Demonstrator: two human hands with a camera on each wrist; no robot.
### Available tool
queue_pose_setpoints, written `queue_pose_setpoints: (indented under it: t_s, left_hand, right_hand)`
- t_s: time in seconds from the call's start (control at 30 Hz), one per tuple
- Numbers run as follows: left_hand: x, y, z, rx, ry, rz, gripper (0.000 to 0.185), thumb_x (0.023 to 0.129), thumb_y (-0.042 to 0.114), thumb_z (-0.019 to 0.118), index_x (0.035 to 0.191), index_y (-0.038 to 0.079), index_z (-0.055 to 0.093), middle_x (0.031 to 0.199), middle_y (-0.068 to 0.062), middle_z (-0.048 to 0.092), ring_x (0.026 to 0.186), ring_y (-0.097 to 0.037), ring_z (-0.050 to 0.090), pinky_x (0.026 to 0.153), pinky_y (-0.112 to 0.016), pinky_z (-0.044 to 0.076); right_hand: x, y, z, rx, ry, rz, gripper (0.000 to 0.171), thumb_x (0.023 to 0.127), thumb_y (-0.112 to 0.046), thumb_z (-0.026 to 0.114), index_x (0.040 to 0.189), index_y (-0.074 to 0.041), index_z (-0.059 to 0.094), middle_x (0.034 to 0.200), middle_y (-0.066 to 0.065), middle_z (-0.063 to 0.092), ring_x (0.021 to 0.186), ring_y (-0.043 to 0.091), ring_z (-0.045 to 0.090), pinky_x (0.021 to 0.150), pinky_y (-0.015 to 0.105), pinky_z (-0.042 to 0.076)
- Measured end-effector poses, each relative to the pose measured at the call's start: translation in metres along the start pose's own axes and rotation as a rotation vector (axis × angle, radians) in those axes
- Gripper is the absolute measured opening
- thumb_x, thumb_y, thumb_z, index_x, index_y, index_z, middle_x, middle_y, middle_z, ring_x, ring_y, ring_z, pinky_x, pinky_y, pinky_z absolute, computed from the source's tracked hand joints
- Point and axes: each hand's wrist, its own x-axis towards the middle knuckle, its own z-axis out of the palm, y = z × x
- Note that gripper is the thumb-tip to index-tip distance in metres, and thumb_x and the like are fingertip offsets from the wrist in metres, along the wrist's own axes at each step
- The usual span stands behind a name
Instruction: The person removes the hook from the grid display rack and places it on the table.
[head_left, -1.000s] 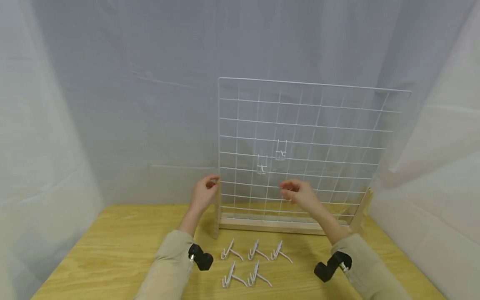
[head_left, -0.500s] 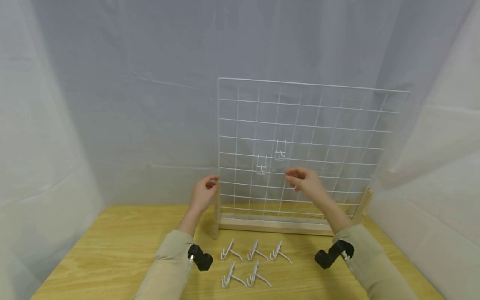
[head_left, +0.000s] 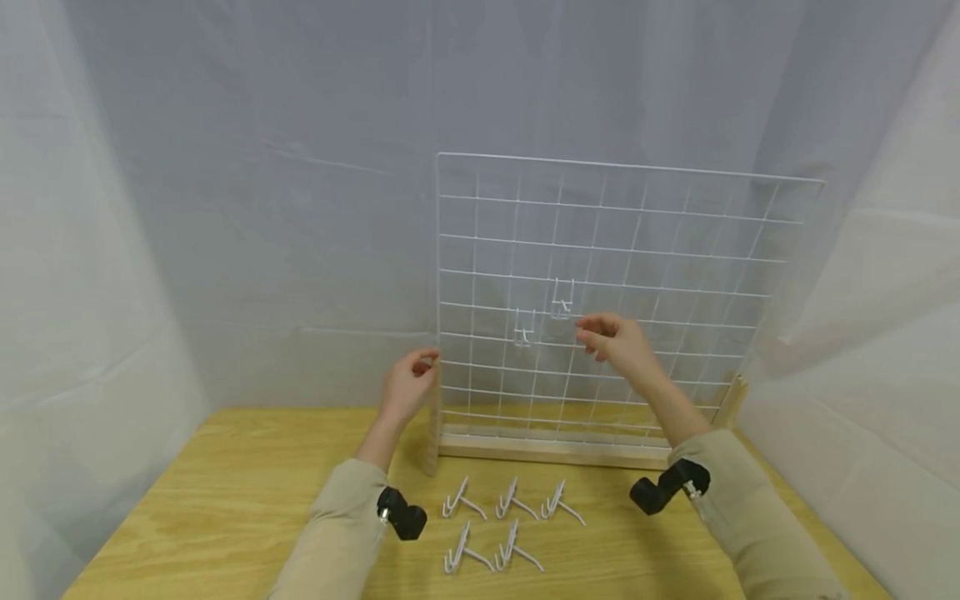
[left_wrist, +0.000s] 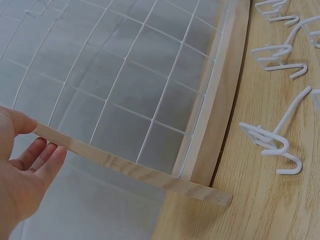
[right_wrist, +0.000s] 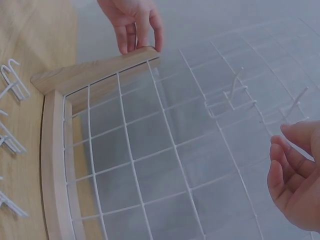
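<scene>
A white wire grid panel (head_left: 622, 250) stands upright in a wooden stand (head_left: 551, 450). At the grid's left side, my left hand (head_left: 408, 387) pinches the upper end of the stand's wooden side post (left_wrist: 125, 167), thumb on one side and fingers on the other. Two white wire hooks hang on the grid: a lower-left hook (head_left: 523, 327) and an upper-right hook (head_left: 562, 300). Just right of the upper hook, my right hand (head_left: 621, 346) is in front of the grid, fingers loosely bent and holding nothing. In the right wrist view, its fingertips lie close to that hook (right_wrist: 297, 102); contact cannot be made out.
Several loose white hooks (head_left: 506, 500) lie in two rows on the wooden table (head_left: 262, 492), in front of the stand. A pale curtain (head_left: 300, 208) hangs behind and at both sides. Black camera mounts (head_left: 671, 486) sit on both sleeves.
My right hand has moved up and slightly right along the grid, toward the level of the upper hook. The left hand stays on the post, and the hooks have not moved.
</scene>
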Motion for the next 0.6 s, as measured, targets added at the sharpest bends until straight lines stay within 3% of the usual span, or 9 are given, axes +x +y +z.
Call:
queue_pose_setpoints:
  t_s: [0.3, 0.6]
  left_hand:
    - [-0.001, -0.001, 0.001, 0.008, -0.008, -0.011, 0.028, 0.086, 0.001, 0.058, 0.114, -0.001, 0.062, 0.089, -0.016, 0.061, 0.088, -0.030, 0.058, 0.076, -0.041, 0.047]
    - [-0.001, 0.000, 0.000, 0.007, -0.006, -0.016, 0.028, 0.086, 0.001, 0.058, 0.114, 0.000, 0.062, 0.091, -0.017, 0.062, 0.089, -0.030, 0.058, 0.077, -0.041, 0.047]
  right_hand:
    - [0.007, -0.008, -0.008, -0.007, 0.003, -0.017, 0.032, 0.090, -0.010, 0.058, 0.115, 0.009, 0.057, 0.095, 0.014, 0.064, 0.072, 0.012, 0.056, 0.061, 0.023, 0.047]
    - [0.017, -0.014, -0.011, -0.024, -0.004, -0.020, 0.031, 0.091, -0.012, 0.058, 0.117, 0.005, 0.058, 0.107, 0.020, 0.062, 0.080, 0.022, 0.058, 0.064, 0.024, 0.048]
